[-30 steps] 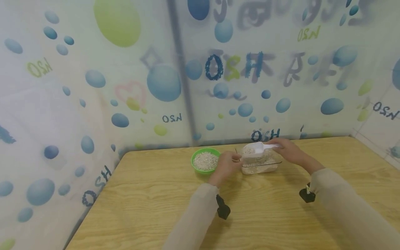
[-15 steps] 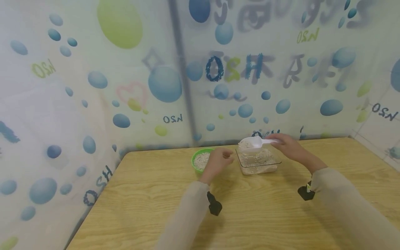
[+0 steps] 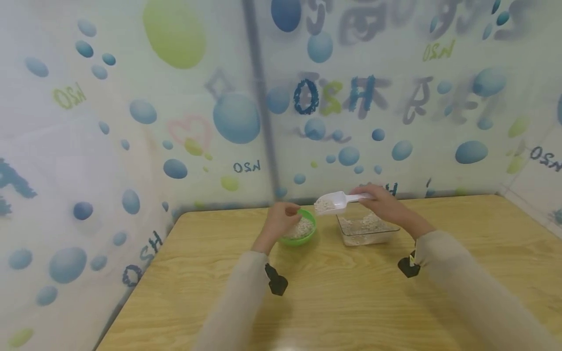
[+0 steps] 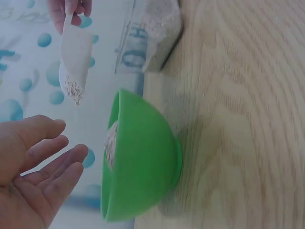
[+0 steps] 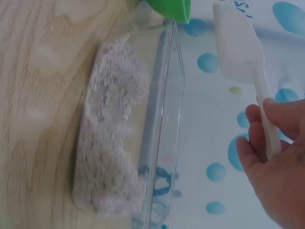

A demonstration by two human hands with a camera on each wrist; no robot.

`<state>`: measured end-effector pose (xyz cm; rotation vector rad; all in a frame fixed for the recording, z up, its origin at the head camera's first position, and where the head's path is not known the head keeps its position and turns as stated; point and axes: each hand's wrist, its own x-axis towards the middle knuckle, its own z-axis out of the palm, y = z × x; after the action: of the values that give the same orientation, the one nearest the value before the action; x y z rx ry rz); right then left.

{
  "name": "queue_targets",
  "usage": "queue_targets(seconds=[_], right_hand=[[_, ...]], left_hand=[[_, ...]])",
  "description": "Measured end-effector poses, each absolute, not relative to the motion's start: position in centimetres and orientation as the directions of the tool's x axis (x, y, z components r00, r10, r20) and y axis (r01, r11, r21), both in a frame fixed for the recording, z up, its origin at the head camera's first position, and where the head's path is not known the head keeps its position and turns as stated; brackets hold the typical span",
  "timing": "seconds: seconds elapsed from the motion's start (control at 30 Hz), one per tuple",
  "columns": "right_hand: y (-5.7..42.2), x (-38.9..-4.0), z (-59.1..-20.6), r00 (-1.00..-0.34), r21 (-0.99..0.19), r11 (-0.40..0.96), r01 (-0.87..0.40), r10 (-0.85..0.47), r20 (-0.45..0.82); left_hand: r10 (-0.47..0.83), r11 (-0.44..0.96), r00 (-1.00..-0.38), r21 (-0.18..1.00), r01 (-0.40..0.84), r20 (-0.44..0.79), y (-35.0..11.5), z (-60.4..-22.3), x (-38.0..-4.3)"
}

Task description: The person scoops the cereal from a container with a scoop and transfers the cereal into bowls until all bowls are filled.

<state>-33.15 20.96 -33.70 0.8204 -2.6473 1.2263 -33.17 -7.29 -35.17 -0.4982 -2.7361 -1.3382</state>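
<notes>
My right hand [image 3: 379,202] grips the handle of a white scoop [image 3: 340,201], which carries pale oat-like flakes [image 4: 74,89] at its mouth. The scoop is held in the air between a green bowl [image 4: 143,157] and a clear rectangular container [image 3: 368,238]. More of the same flakes fill the bowl and lie heaped in the container [image 5: 114,129]. Beside the bowl's rim my left hand [image 3: 281,222] holds nothing, its fingers loosely bent and apart from the bowl in the left wrist view.
Bowl and container stand side by side near the back edge of the wooden table [image 3: 263,302]. A white sheet [image 3: 210,97] printed with blue and green bubbles and lettering hangs right behind and to the left of it.
The loaded scoop has come up out of the container and moved left toward the bowl. My left hand has left the container's side and moved left to the bowl.
</notes>
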Motion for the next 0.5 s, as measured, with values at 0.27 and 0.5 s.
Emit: queue_targets(seconds=[0.27,0.5], right_hand=[[18.4,-33.9,-34.1,-0.838,-0.679,0.513,-0.526,-0.449,0.310],[16.7,-34.5,-34.3,-0.849,-0.676,0.529,-0.513,-0.430,0.308]], left_hand=[[0.205,0.596,-0.958,0.750,0.285,0.201,-10.1,-35.2,-33.2],[0.147,0.606,-0.971,0.759,0.238,0.187,-12.0,-35.9,-32.7]])
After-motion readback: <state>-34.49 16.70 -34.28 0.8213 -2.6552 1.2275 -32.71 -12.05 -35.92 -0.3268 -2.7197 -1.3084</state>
